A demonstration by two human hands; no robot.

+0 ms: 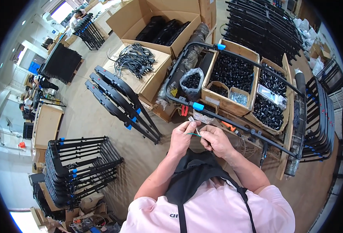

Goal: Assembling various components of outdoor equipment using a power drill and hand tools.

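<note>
My left hand (182, 136) and my right hand (215, 139) meet in front of my chest. Both pinch a thin green wire (194, 134) with a small silvery piece at its upper end, near my left fingertips. A black tubular frame (233, 58) with blue clips (198, 105) lies just beyond my hands, across several cardboard boxes. The box right behind it (233, 75) is full of small black parts.
A clear bag of black parts (192, 82) stands by the boxes. Black frames lean on the floor at left (119, 101) and stack at lower left (80, 165) and right (320, 118). A bundle of cables (134, 58) lies on a carton. Red-handled pliers (184, 110) rest nearby.
</note>
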